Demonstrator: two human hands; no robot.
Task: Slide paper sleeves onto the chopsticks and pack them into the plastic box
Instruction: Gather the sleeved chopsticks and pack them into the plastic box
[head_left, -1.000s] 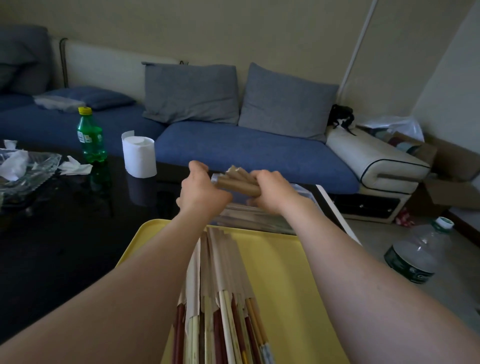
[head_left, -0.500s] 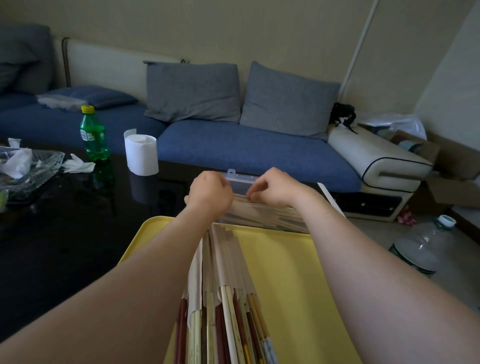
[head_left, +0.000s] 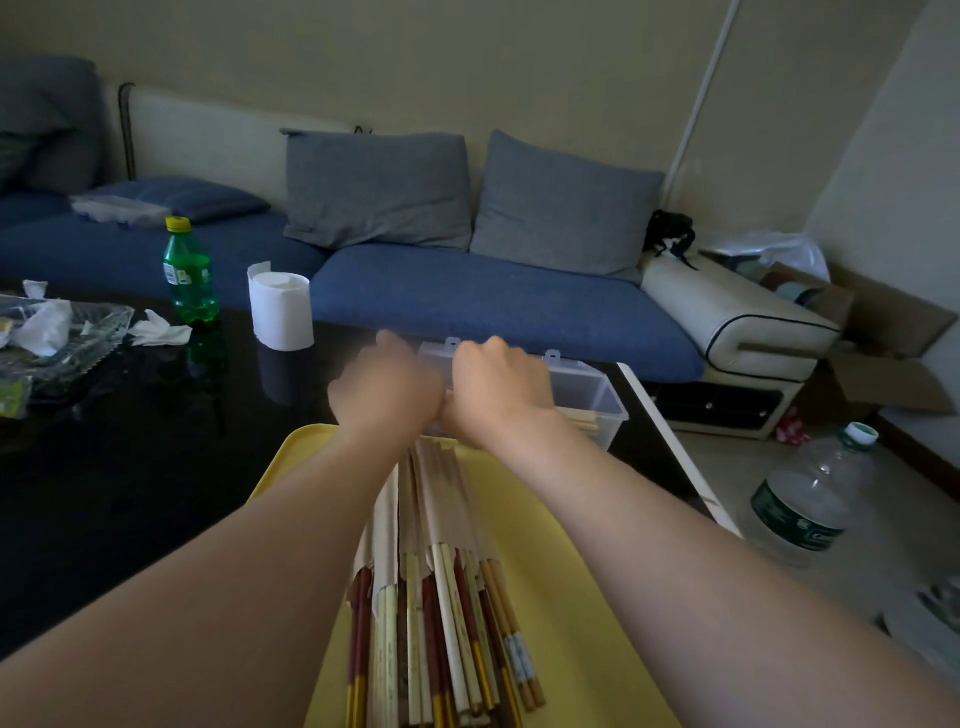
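At 12 o'clock, beyond the yellow tray (head_left: 597, 597), left hand (head_left: 387, 387) and right hand (head_left: 501, 387) touch over the plastic box (head_left: 592, 395), fingers hidden, so grip cannot be told. Sleeved chopsticks (head_left: 441, 597) lie at 6 o'clock.

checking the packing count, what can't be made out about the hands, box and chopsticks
All in the head view:
1. Left hand: motion blur smears it; fingers unreadable.
2. Right hand: its back hides the fingers; any hold unclear.
3. Clear plastic box: both hands cover its left part, so contents mostly hidden.
4. Paper-sleeved chopsticks on the yellow plastic tray: near ends cut by the bottom edge, overlapping; uncountable.
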